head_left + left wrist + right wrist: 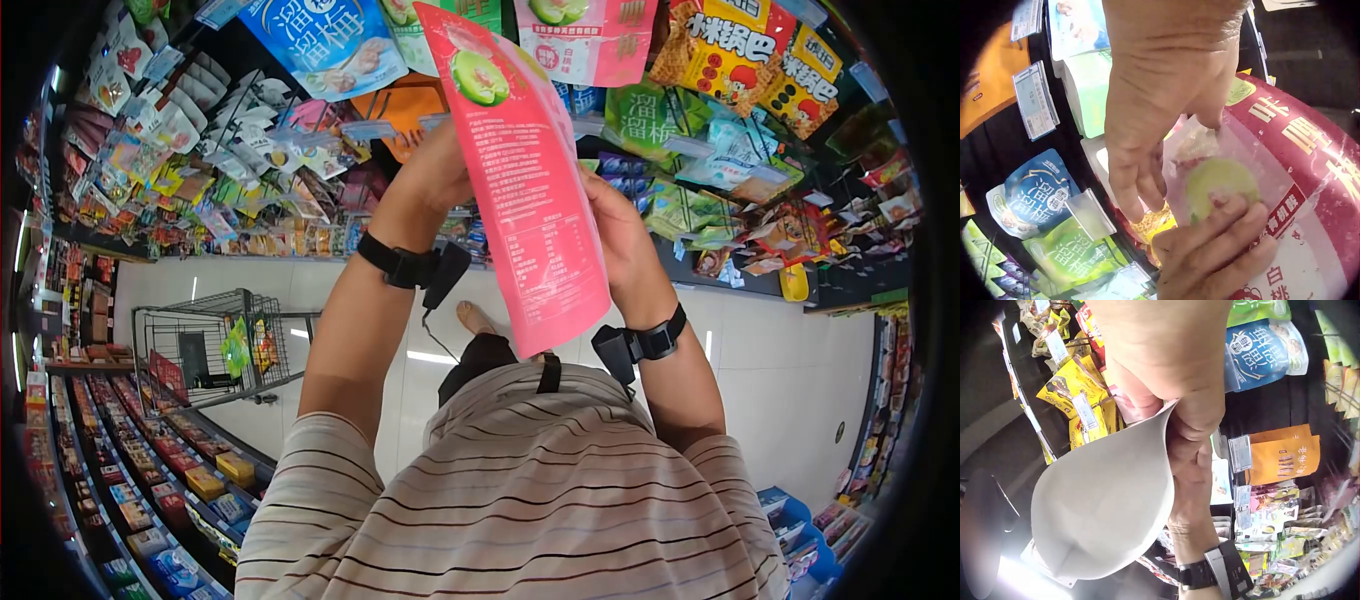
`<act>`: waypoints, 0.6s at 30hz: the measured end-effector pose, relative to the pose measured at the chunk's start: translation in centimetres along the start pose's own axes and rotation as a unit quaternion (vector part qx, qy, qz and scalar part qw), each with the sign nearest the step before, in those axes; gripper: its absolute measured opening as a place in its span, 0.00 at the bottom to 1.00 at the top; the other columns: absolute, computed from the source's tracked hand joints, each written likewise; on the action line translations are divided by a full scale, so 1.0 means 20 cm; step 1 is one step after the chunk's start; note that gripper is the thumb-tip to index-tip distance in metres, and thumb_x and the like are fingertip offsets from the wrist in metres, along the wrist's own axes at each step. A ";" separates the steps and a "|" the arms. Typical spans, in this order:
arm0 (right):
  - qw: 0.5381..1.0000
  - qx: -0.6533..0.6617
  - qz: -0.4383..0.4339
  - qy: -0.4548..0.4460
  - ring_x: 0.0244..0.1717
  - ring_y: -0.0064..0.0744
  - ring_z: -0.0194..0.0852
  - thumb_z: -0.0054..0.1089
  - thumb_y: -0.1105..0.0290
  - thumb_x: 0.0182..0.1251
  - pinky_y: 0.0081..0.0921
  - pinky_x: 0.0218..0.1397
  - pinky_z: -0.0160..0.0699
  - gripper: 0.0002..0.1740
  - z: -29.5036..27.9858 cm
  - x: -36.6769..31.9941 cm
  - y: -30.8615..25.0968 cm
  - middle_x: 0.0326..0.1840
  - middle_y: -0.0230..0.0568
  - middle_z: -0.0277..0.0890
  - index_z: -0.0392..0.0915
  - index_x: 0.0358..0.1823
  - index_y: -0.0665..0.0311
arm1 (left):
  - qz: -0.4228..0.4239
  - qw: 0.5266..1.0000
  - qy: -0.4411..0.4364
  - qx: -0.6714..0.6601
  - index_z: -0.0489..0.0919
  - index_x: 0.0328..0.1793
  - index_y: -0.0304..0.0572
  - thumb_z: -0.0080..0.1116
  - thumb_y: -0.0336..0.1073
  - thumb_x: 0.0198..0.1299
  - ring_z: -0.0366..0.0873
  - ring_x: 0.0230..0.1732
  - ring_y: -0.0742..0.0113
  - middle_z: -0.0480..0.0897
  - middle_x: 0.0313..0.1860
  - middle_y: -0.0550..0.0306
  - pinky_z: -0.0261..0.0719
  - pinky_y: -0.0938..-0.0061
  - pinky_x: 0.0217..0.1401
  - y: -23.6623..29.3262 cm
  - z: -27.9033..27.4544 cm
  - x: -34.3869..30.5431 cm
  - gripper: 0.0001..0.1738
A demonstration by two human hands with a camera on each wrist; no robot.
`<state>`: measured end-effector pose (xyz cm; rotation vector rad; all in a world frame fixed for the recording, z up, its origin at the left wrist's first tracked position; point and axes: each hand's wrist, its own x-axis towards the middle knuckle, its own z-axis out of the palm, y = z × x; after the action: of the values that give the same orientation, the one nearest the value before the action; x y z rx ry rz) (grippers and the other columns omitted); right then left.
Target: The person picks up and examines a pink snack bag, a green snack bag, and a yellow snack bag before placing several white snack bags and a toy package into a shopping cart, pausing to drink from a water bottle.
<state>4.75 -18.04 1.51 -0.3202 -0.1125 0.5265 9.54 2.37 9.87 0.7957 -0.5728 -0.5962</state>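
Held the pink pouch [540, 230] up in the air, in front of the striped shirt [520, 480] and close to the hanging snack bags. Had the left hand [440, 165] near the far end, with bent fingers and thumb clamped on the edge there. Had the right hand [630, 245] on the other long side, with the edge pinched between thumb and fingers. Saw, from the left wrist, fingertips [1235, 219] pressed by the green fruit picture on the front.

Used both sides, most likely, to keep the soft pouch from flopping or swinging. Kept most of the back free of fingers too, probably to leave the tiny words and the little chart in plain sight.

Pointed the top of the pouch away, up toward the shelf, near the blue bag [325, 45] and the orange bag [405, 110]. Pointed the bottom back toward the belly, showing a pale, wide-open fold [1104, 500] to the right wrist. Turned the back up to the head and the front away. Ran the long way from far to near, with a small lean, top to the left and bottom to the right. Left the wire cart [190, 302] on the floor, well apart, off to the left.
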 end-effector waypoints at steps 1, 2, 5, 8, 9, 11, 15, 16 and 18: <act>1.000 0.004 0.001 -0.004 0.59 0.33 0.83 0.54 0.71 0.77 0.33 0.64 0.84 0.19 0.01 0.00 0.00 0.60 0.46 0.80 0.72 0.65 0.69 | 0.001 0.996 0.087 0.028 0.79 0.59 0.34 0.59 0.43 0.73 0.86 0.51 0.64 0.86 0.53 0.50 0.87 0.68 0.54 -0.02 0.06 -0.03 0.20; 1.000 0.008 0.001 -0.007 0.59 0.33 0.83 0.54 0.71 0.77 0.33 0.63 0.84 0.18 0.02 0.00 0.00 0.60 0.46 0.81 0.72 0.65 0.69 | -0.002 0.991 0.128 0.026 0.79 0.59 0.33 0.58 0.44 0.73 0.86 0.52 0.62 0.86 0.53 0.49 0.86 0.67 0.55 -0.05 0.08 -0.01 0.20; 0.999 -0.022 -0.013 -0.019 0.58 0.33 0.83 0.53 0.72 0.77 0.33 0.62 0.85 0.17 0.08 -0.05 0.02 0.59 0.46 0.81 0.73 0.64 0.68 | -0.019 0.986 0.162 -0.044 0.79 0.57 0.34 0.56 0.46 0.74 0.85 0.54 0.54 0.85 0.52 0.46 0.85 0.61 0.60 -0.14 0.04 0.09 0.20; 0.999 -0.001 0.025 -0.035 0.55 0.32 0.84 0.53 0.71 0.78 0.32 0.58 0.86 0.16 0.07 -0.06 0.04 0.57 0.45 0.81 0.74 0.63 0.68 | -0.032 0.986 0.076 -0.143 0.72 0.71 0.32 0.56 0.49 0.74 0.80 0.64 0.49 0.82 0.61 0.44 0.78 0.50 0.71 -0.25 -0.20 0.16 0.30; 0.999 -0.005 0.032 -0.028 0.53 0.31 0.85 0.53 0.70 0.78 0.31 0.56 0.87 0.16 0.09 -0.07 0.05 0.56 0.43 0.82 0.74 0.62 0.67 | -0.024 0.982 0.055 -0.181 0.73 0.69 0.34 0.59 0.47 0.72 0.81 0.63 0.51 0.82 0.60 0.45 0.77 0.50 0.72 -0.26 -0.21 0.18 0.28; 0.997 -0.071 0.012 0.029 0.46 0.28 0.85 0.53 0.64 0.80 0.26 0.47 0.88 0.17 0.18 -0.09 0.06 0.53 0.37 0.83 0.76 0.60 0.67 | 0.018 0.976 0.093 -0.195 0.78 0.57 0.37 0.59 0.49 0.72 0.83 0.57 0.53 0.84 0.51 0.49 0.82 0.51 0.66 -0.31 -0.20 0.19 0.22; 0.997 0.058 0.053 -0.014 0.58 0.33 0.83 0.54 0.68 0.79 0.33 0.62 0.85 0.20 0.02 0.02 0.06 0.61 0.45 0.79 0.70 0.66 0.68 | 0.105 0.972 0.074 -0.195 0.78 0.52 0.40 0.60 0.45 0.72 0.83 0.54 0.58 0.83 0.47 0.52 0.82 0.53 0.66 -0.34 -0.17 0.17 0.16; 0.998 0.051 0.043 0.003 0.59 0.33 0.82 0.54 0.67 0.79 0.33 0.63 0.84 0.21 -0.01 0.02 0.06 0.62 0.45 0.78 0.69 0.67 0.68 | 0.127 0.971 0.060 -0.193 0.77 0.53 0.41 0.61 0.44 0.72 0.83 0.54 0.59 0.83 0.47 0.53 0.82 0.53 0.67 -0.35 -0.15 0.16 0.15; 0.998 0.035 0.023 0.037 0.60 0.32 0.81 0.54 0.67 0.79 0.32 0.63 0.84 0.22 -0.03 0.04 0.06 0.65 0.45 0.77 0.67 0.69 0.67 | 0.145 0.964 0.046 -0.217 0.74 0.58 0.35 0.61 0.41 0.71 0.80 0.58 0.58 0.79 0.52 0.49 0.79 0.57 0.71 -0.33 -0.11 0.11 0.19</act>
<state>4.91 -16.77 0.55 -0.2741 -0.0153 0.5614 10.81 -1.80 3.97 0.3148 -0.4411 -0.3898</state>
